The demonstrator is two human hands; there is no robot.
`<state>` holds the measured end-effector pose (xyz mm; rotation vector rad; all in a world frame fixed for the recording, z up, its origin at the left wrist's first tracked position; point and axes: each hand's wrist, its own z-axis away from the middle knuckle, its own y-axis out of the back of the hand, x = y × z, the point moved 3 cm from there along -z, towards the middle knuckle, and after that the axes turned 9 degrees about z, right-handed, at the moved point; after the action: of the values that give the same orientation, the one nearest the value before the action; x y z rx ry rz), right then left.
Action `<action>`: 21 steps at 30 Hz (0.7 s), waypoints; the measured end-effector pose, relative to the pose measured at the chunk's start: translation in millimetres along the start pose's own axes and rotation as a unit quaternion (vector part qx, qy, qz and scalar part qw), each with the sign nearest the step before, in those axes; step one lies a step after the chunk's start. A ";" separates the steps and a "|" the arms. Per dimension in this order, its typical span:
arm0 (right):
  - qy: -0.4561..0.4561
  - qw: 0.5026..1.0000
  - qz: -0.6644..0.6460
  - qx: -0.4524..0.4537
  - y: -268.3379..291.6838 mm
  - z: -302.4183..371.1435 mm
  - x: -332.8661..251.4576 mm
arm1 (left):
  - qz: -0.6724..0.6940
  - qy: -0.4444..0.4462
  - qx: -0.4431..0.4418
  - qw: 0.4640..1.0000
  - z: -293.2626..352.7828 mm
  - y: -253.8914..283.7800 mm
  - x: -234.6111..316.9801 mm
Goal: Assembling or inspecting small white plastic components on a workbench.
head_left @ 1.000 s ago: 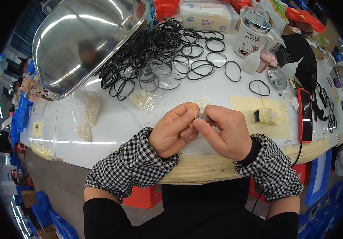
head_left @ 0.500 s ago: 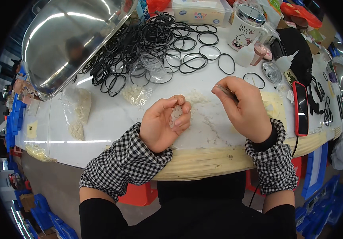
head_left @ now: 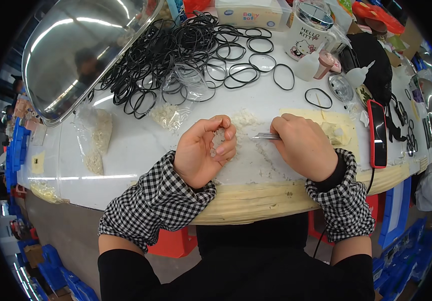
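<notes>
My left hand (head_left: pixel 196 153) is cupped, its fingers curled around small whitish translucent pieces (head_left: pixel 219 136), some of which show between thumb and fingers. Across from it, my right hand (head_left: pixel 307 149) is closed on a thin metal tool (head_left: pixel 266 136). The tool's narrow tip points left toward the cupped hand but stays apart from it. Whether it is a knife or tweezers, I cannot make out. Between and just beyond the hands lies a loose heap of white bits (head_left: pixel 246 119) on the white tabletop (head_left: pixel 125 150), with small scraps scattered nearer to me.
Black rubber rings (head_left: pixel 176 50) pile up at the back. A large metal bowl-shaped thing (head_left: pixel 83 55) stands at the far left. Clear bags of whitish pieces (head_left: pixel 100 133) lie left. On the right are a red-edged phone (head_left: pixel 377 133), a white mug (head_left: pixel 306 32) and yellow tape (head_left: pixel 344 130).
My right hand has come down and turned, bringing the tool's tip into view, pointing left. My left hand stays nearly in place, its fingers now hiding more of the pieces.
</notes>
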<state>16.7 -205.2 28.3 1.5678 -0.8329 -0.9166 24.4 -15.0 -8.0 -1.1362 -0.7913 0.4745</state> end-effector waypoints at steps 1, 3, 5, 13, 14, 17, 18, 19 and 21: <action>0.003 1.000 0.007 0.003 0.0 -0.1 -2.0 | -0.008 -0.002 0.004 1.000 0.0 -0.6 0.1; 0.000 0.999 0.041 -0.001 -1.8 0.7 -7.2 | -0.023 -0.005 0.012 1.000 -0.4 -1.9 -0.2; -0.002 0.999 0.044 0.006 -2.7 -0.5 -10.2 | -0.055 -0.013 0.014 0.998 -1.2 -1.0 0.3; 0.000 0.943 -0.301 0.140 9.0 -7.9 -27.0 | -0.169 -0.032 0.047 0.984 0.7 -5.3 -8.1; 0.001 0.939 -0.311 0.145 8.5 -7.8 -28.5 | -0.175 -0.033 0.042 0.983 0.8 -4.8 -8.0; -0.001 0.930 -0.333 0.153 7.0 -6.8 -31.6 | -0.185 -0.039 0.033 0.981 2.6 -4.2 -8.4; -0.003 0.930 -0.335 0.153 7.0 -6.7 -32.0 | -0.187 -0.042 0.030 0.981 2.7 -4.3 -8.6; -0.005 0.929 -0.337 0.152 7.2 -6.5 -32.0 | -0.196 -0.044 0.025 0.979 2.6 -5.1 -8.8; -0.004 0.930 -0.337 0.146 9.0 -6.4 -32.0 | -0.212 -0.049 0.015 0.976 2.2 -7.3 -9.1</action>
<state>7.3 -175.8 42.0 2.1733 -0.4366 -1.3243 16.5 -22.7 -3.7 -0.8868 -1.0788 0.1839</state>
